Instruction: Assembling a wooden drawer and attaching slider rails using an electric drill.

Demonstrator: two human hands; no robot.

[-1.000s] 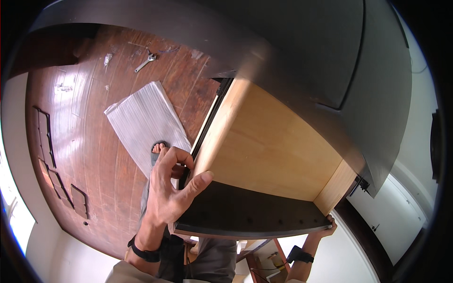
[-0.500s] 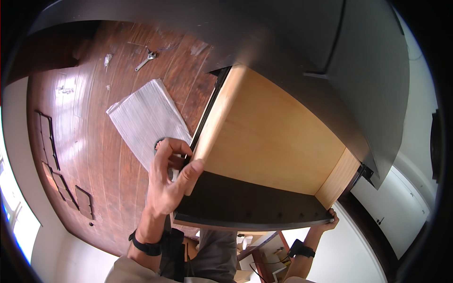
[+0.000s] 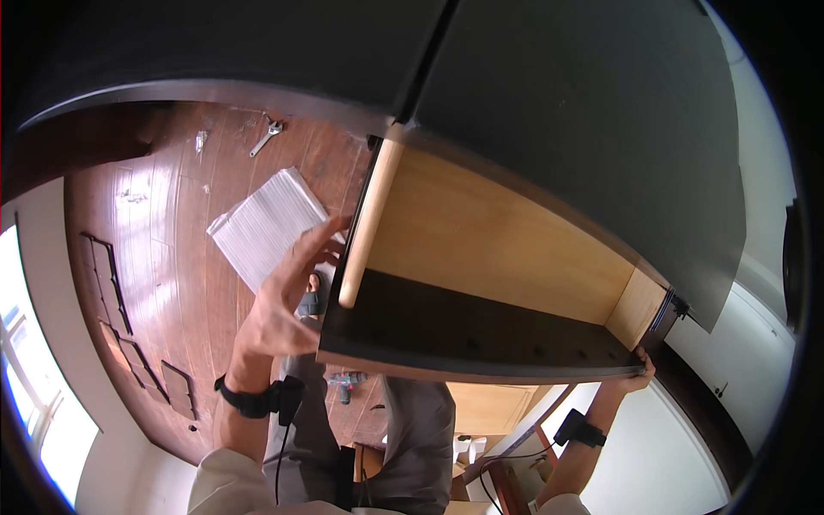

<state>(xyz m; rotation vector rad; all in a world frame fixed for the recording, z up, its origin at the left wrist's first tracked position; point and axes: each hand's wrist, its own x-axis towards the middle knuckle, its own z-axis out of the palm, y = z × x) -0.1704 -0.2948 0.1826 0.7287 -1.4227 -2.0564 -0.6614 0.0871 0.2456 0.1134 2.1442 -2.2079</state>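
Observation:
A drawer with pale wood sides and bottom [image 3: 506, 227] and a dark front panel [image 3: 481, 330] stands partly out of a large dark cabinet [image 3: 566, 112]. My left hand [image 3: 287, 296] is at the drawer's left side, its fingers stretched along the outer side near the dark slide rail [image 3: 359, 202]. Its thumb lies by the left end of the front panel, and some fingertips are hidden behind the side. My right hand [image 3: 637, 373] is closed round the right end of the front panel. On the drawer's right side, a metal slide [image 3: 661, 311] shows.
White wrapping sheet [image 3: 266, 223] lies on the brown wood floor, with an adjustable wrench [image 3: 266, 137] beyond it. A power drill [image 3: 346, 384] lies near my legs. Dark frame-like parts [image 3: 107, 275] lie at the left. A white door [image 3: 730, 352] is at the right.
My left hand has gone from curled fingers at the drawer's side edge to stretched fingers along its outside. Less of the drawer's depth shows outside the cabinet. The view has also shifted.

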